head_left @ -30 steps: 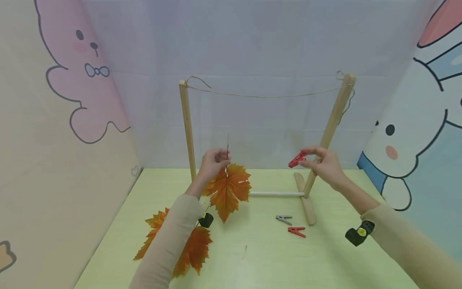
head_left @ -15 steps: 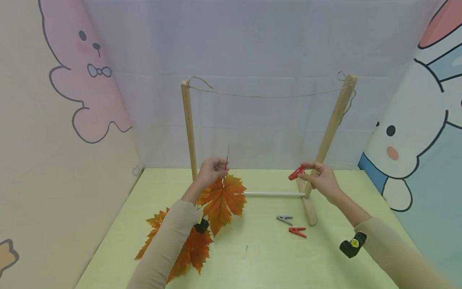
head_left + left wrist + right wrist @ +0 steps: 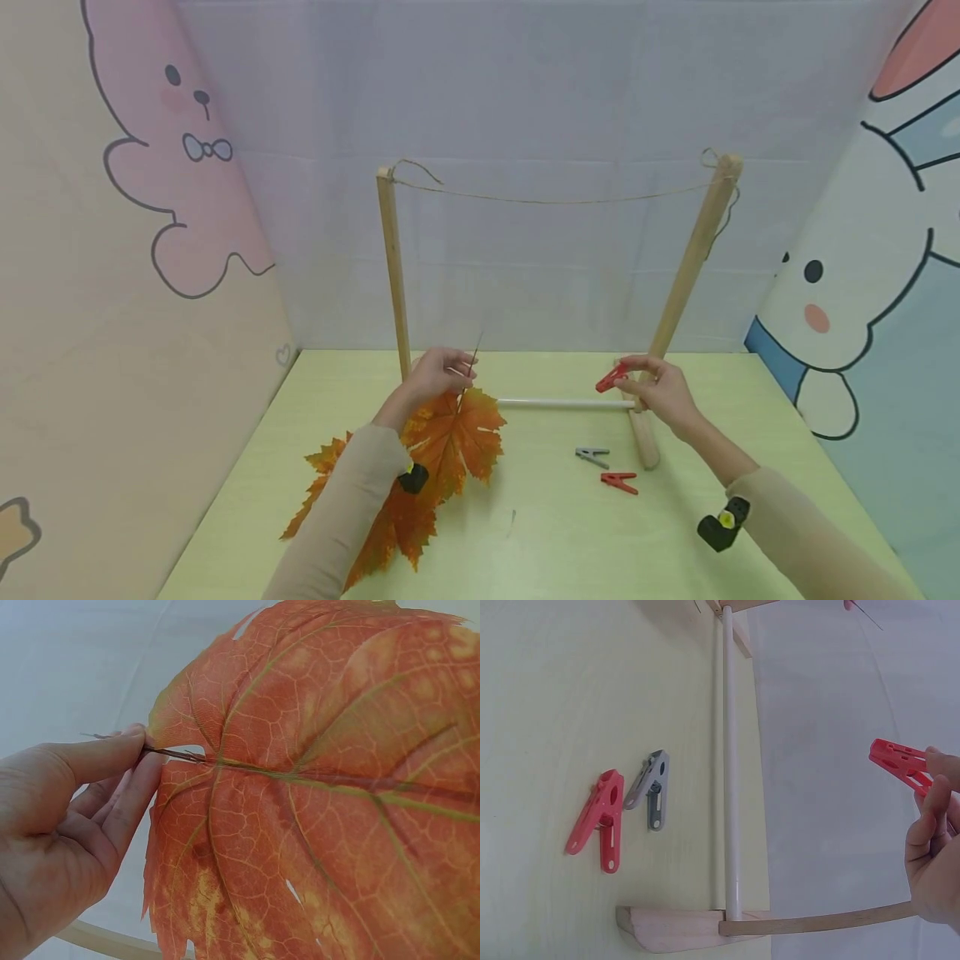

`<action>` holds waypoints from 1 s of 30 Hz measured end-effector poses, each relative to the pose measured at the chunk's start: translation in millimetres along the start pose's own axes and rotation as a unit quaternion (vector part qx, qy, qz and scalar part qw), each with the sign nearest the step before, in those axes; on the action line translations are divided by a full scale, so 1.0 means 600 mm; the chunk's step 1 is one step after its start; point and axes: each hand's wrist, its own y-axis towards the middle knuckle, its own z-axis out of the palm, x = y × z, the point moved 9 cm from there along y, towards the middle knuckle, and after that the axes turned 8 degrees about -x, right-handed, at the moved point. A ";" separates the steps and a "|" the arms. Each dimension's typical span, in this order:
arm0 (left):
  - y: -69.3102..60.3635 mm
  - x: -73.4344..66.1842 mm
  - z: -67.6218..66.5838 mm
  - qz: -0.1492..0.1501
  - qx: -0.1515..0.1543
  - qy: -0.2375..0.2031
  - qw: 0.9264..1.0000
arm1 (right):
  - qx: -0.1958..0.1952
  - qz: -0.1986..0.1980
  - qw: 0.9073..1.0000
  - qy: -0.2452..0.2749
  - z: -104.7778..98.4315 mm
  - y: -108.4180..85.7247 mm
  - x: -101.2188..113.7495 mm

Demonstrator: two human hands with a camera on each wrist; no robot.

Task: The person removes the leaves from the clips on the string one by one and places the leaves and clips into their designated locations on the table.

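My left hand pinches the thin dark stem of an orange artificial maple leaf, which hangs below the fingers. In the left wrist view the stem lies between thumb and fingertips, and the red-orange veined leaf spreads to the right. Between thumb and fingers my right hand holds a red clothespin by its handle end, above the table near the right post. More maple leaves lie on the table, partly hidden by the left forearm.
A wooden frame has a left post, a right post and a string tied between their tops. A white rod joins the base. On the table lie a grey clothespin and another red clothespin.
Both hands have come down towards the table, the left with the maple leaf and the right with the red clothespin. The held leaf now overlaps the leaves lying below it.
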 end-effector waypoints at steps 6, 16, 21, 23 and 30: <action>-0.003 0.028 0.004 -0.008 -0.002 -0.013 1.000 | 0.001 0.006 1.000 0.014 0.012 -0.006 -0.021; -0.018 0.066 0.013 -0.011 0.005 -0.011 1.000 | -0.001 0.022 1.000 -0.012 0.026 -0.021 -0.065; -0.031 0.075 0.013 -0.009 0.005 -0.008 1.000 | 0.003 0.035 0.999 0.008 0.035 -0.027 -0.087; -0.036 0.083 0.014 -0.017 -0.004 -0.008 1.000 | 0.006 0.040 0.999 0.019 0.039 -0.029 -0.093; -0.039 0.119 0.016 -0.016 -0.031 -0.051 0.998 | 0.005 0.039 0.999 0.005 0.045 -0.033 -0.107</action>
